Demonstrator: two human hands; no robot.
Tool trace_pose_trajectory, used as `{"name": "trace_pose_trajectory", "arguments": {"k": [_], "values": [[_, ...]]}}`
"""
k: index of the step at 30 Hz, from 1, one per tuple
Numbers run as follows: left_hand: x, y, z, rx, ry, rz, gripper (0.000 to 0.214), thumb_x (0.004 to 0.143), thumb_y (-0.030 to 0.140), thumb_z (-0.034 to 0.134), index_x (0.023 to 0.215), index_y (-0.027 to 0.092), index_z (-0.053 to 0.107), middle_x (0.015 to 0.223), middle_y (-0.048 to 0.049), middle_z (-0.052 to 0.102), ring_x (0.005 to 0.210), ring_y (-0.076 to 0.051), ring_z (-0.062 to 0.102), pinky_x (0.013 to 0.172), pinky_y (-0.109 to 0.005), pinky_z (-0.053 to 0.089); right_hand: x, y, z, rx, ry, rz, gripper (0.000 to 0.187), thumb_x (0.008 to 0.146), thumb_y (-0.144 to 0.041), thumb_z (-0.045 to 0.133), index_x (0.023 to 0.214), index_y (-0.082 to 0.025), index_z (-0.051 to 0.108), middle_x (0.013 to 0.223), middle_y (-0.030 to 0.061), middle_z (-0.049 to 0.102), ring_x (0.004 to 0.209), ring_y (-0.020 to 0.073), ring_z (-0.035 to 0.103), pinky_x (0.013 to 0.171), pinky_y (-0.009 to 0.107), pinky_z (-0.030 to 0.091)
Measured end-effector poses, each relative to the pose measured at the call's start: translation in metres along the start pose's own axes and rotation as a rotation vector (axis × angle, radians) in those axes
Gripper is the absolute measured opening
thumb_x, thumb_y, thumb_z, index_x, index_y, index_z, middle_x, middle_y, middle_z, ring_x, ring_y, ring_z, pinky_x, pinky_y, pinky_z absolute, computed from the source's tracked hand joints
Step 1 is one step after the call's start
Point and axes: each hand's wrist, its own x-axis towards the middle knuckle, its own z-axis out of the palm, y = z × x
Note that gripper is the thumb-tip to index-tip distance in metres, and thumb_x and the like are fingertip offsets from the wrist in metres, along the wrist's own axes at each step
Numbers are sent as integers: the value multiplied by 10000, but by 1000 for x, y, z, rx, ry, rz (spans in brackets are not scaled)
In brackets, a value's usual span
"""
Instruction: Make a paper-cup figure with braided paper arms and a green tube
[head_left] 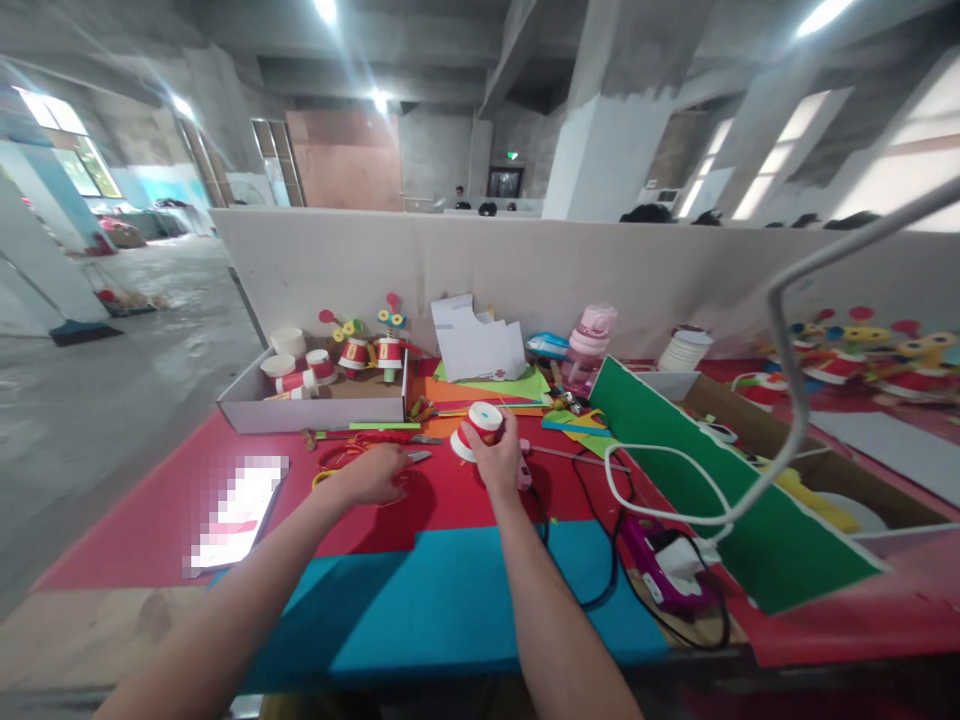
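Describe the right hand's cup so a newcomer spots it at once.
On the red sheet, between the white box and green panel, the right hand holds a red-and-white cup. Its upper end bears a teal spot; unlike the box's cups, it is held.

I get glare from a ceiling lamp [326,10] at eleven o'clock. Soft shadows darken seven o'clock, and wide-angle distortion stretches my edges.

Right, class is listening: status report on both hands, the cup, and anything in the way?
Right hand gripping red-and-white paper cup, base up. Left hand over scissors, contact unclear. Pink glue gun crowding right hand.
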Motion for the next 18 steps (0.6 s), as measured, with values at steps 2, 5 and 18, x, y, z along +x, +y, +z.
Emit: {"name": "trace_pose_trajectory", "arguments": {"k": [2, 5, 18], "values": [[-2, -5, 15, 41, -93, 50, 225, 628, 152, 663, 848, 199, 676, 915, -96, 679, 780, -225, 642, 659, -263, 456, 1, -4, -3, 18, 64, -12, 565, 664, -461, 725, 1119, -194, 522, 1090, 97, 655, 984, 228, 616, 869, 362, 485], [7, -7, 37, 64, -86, -17, 208, 695, 109, 579, 867, 187, 666, 921, -125, 684, 807, -241, 655, 683, -284, 461, -2, -8, -4, 15, 78, -55, 541, 675, -465, 714, 1108, -196, 533, 1088, 93, 656, 981, 223, 613, 881, 363, 482], [77, 35, 76, -222, 174, -27, 146, 761, 135, 531, 770, 119, 676, 724, -79, 692, 681, -187, 636, 622, -263, 456, -2, -4, -1, 120, 228, -93, 571, 689, -427, 719, 1157, -182, 500, 1152, 117, 623, 1035, 225, 609, 911, 360, 486]]}}
